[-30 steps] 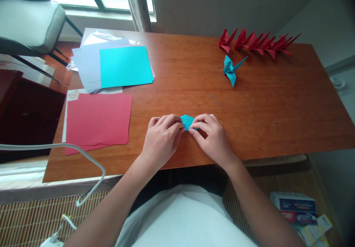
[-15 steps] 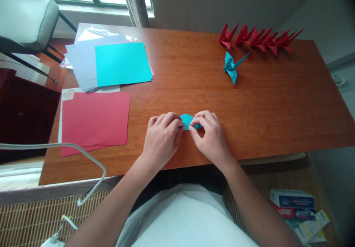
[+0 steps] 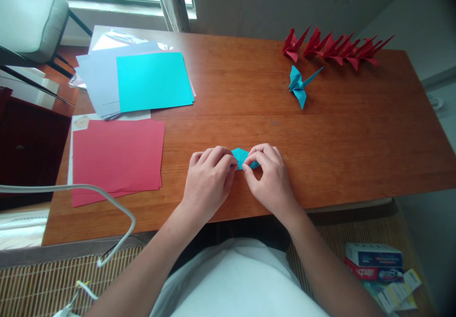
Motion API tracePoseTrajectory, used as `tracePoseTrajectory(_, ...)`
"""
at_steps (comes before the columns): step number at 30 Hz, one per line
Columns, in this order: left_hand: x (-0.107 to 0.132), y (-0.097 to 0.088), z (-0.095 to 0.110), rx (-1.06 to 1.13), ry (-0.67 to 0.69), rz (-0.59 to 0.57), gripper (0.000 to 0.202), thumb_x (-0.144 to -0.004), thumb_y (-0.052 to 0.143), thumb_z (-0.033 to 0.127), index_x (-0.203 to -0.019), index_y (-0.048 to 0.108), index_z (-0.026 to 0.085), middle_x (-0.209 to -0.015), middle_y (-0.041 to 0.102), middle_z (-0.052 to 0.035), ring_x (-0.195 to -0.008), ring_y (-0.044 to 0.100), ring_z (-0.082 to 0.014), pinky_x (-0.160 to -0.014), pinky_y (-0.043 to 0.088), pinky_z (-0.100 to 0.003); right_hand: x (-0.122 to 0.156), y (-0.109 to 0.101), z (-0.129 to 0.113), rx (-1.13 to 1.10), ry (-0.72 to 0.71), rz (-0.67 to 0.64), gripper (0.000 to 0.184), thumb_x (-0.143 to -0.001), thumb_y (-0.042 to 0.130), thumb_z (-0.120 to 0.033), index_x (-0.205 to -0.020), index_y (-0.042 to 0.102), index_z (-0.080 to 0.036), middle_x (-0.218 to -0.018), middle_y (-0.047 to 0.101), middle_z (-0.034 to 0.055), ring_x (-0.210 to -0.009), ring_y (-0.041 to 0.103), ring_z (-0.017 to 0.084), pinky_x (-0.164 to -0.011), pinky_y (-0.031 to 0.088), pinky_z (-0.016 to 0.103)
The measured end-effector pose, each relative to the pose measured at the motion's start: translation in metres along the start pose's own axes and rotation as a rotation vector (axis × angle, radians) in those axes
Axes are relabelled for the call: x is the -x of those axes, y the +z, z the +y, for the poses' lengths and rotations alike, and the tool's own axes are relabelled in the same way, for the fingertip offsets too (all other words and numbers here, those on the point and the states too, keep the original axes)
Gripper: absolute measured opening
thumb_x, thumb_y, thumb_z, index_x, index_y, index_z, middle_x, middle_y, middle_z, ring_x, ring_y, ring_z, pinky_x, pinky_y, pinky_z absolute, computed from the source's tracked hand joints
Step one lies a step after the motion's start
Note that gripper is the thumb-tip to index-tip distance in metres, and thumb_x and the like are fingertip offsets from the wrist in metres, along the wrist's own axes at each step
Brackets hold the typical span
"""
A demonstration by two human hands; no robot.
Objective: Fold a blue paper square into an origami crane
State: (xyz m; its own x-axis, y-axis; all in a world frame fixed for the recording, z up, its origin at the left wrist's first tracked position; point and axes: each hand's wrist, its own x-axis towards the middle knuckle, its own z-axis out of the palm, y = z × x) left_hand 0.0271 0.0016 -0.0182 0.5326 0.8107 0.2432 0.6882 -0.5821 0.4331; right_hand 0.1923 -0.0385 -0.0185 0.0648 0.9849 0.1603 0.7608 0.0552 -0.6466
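A small piece of folded blue paper (image 3: pixel 241 155) lies near the table's front edge between my two hands. My left hand (image 3: pixel 211 172) pinches its left side, the fingers curled and covering that end. On the other side, my right hand (image 3: pixel 269 174) holds the paper's right part between thumb and fingertips. Only the middle and a bit of the right end show; the rest is hidden under my fingers. Further back to the right stands a blue paper crane (image 3: pixel 298 86), and behind it several red paper cranes (image 3: pixel 344 50) form a row.
Blue sheets (image 3: pixel 153 82) rest on white paper at the table's (image 3: pixel 228 94) back left. Red sheets (image 3: pixel 119 158) lie in front of them. A white cable (image 3: pixel 117 202) arches over the front left corner. Boxes (image 3: pixel 374 260) sit below the table at right.
The camera view has shifted slightly. Both hands keep their pinch on the folded blue paper, with hardly any visible movement.
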Motion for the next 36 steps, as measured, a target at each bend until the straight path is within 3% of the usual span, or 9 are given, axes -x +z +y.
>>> tracePoseTrajectory(36,-0.0033,0.0054,0.0079,-0.084,-0.039,-0.006,0.010,-0.095,0.053,0.020,-0.087,0.060,0.022,-0.098,0.067,-0.0057,-0.089,0.060,-0.0231,-0.079,0.038,-0.040,-0.0001,0.0012,0.0018,-0.008,-0.023,-0.010,0.012,-0.088,0.058,-0.011,-0.084,0.056,-0.023,-0.102,0.063,0.0089,-0.096,0.055,0.026,-0.086,0.049,0.042)
